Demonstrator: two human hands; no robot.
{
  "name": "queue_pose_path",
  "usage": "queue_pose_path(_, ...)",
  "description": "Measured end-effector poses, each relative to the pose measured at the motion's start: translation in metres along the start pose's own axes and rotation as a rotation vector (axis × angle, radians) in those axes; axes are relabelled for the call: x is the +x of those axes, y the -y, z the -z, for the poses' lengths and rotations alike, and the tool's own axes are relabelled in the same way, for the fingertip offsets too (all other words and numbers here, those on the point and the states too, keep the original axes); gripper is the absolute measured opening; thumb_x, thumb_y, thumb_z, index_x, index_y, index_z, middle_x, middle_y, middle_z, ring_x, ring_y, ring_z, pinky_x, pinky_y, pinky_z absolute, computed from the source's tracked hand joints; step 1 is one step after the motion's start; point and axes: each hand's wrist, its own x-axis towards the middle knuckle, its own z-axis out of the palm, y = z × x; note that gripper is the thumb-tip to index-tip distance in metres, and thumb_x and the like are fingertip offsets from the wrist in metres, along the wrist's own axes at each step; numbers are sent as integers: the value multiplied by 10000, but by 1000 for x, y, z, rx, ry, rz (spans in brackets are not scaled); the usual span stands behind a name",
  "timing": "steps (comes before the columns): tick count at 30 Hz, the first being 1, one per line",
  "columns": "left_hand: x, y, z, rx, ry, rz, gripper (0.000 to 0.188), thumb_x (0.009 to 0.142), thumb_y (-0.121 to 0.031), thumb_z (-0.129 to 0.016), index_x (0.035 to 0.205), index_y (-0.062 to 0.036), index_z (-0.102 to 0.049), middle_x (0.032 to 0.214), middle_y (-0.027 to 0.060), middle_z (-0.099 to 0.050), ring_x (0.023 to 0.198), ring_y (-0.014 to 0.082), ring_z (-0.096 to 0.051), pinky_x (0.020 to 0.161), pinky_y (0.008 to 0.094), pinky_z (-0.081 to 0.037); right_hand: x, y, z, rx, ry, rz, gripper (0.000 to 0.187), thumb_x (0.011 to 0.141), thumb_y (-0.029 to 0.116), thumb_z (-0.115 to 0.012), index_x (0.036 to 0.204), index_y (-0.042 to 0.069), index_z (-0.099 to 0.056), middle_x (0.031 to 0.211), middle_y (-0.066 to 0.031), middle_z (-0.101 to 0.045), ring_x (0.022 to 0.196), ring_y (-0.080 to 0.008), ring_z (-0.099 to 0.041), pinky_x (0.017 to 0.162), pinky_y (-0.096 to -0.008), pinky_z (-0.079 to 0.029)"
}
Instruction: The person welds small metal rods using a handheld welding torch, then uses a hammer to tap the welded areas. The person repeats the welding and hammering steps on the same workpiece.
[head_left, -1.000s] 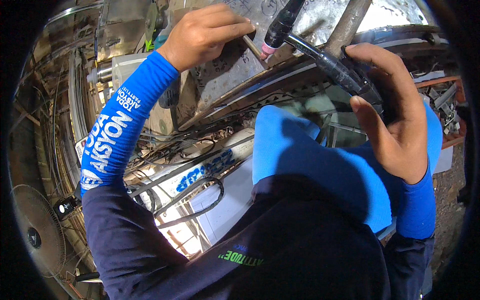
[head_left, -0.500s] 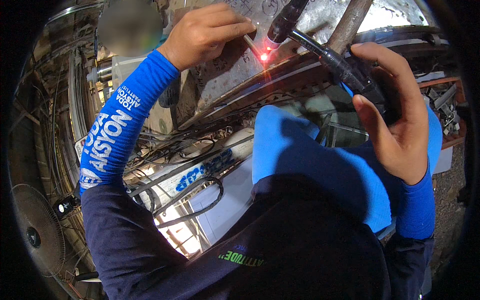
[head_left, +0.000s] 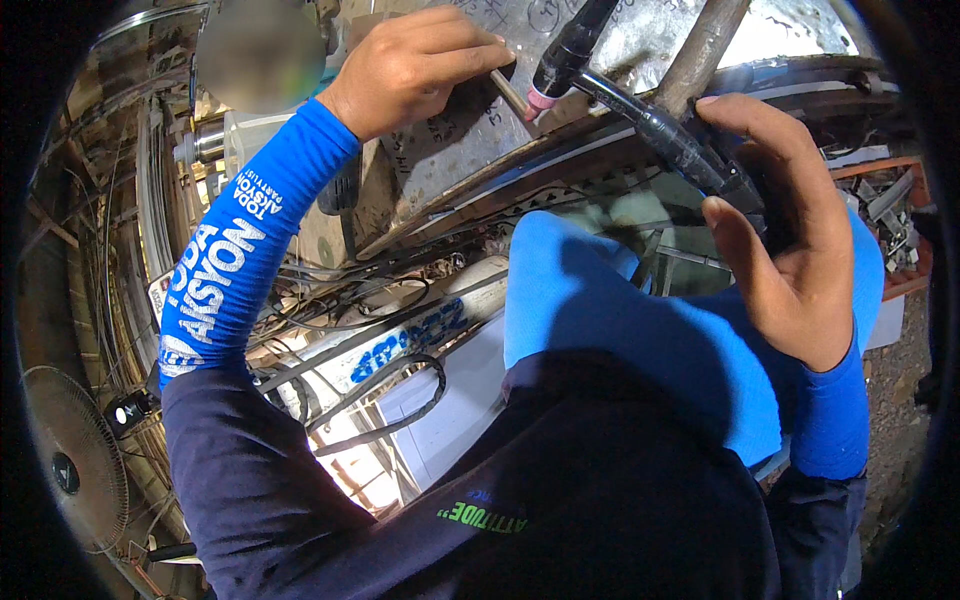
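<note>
My left hand [head_left: 415, 75] is closed, pinching a short, thin metal rod [head_left: 512, 95] over the metal worktable [head_left: 440, 165]. The rod slants down to the right, its far end beside the pink nozzle of a black TIG welding torch [head_left: 650, 120]. I cannot tell whether nozzle and rod touch. My right hand [head_left: 800, 220] is wrapped round the torch handle, thumb on the near side and index finger on the far side. The other fingers are partly hidden in shadow. No glow shows at the nozzle.
A thick metal pipe [head_left: 705, 50] lies beyond the torch. Loose black cables [head_left: 400, 390] and a white pipe with blue marks [head_left: 410, 345] lie below the table. A fan [head_left: 75, 460] stands at lower left. Metal scraps [head_left: 895, 205] fill a reddish tray at right. Blue cloth [head_left: 600, 290] covers my legs.
The bright red glow between the nozzle and the rod's end has gone out. The torch has shifted very slightly left. Both hands keep their grip.
</note>
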Motion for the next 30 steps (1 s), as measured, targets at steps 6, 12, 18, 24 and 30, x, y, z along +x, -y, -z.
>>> queue_pose_path(6,-7,10,-4,26,-12,-75,412,770,42,-795,1179,-6,-775,1073,139,-760,937,315,-739,806,378,-622,0,0,-2,55,20,-50,446,1009,21,-673,1448,-6,-598,1444,-140,-631,1370,-233,-601,1172,-362,-438)
queue_pose_path(12,1,0,-1,-4,-1,3,406,800,80,-753,1194,-15,-780,1103,138,-772,935,313,-741,799,378,-620,0,-3,3,-110,-21,36,509,997,29,-685,1497,32,-586,1477,-129,-619,1369,-243,-605,1162,-370,-456)
queue_pose_path(18,1,0,-1,-21,-14,-2,427,790,101,-739,1199,-13,-781,1124,147,-775,940,319,-742,794,388,-621,-1,-8,-1,-76,-36,86,544,992,1,-676,1522,37,-558,1483,-137,-615,1378,-248,-602,1150,-371,-479)
queue_pose_path(24,0,0,0,1,3,5,437,772,113,-733,1189,-7,-781,1120,150,-774,941,321,-740,795,393,-621,0,-2,-1,11,-3,17,494,1005,6,-661,1490,17,-568,1461,-135,-616,1358,-226,-609,1143,-357,-478)
queue_pose_path(30,-2,1,0,-12,-4,3,474,737,97,-754,1198,-6,-779,1124,149,-774,961,329,-741,813,399,-621,-1,-2,2,14,44,-17,469,1012,20,-663,1473,-4,-582,1456,-155,-620,1341,-235,-618,1142,-359,-477)
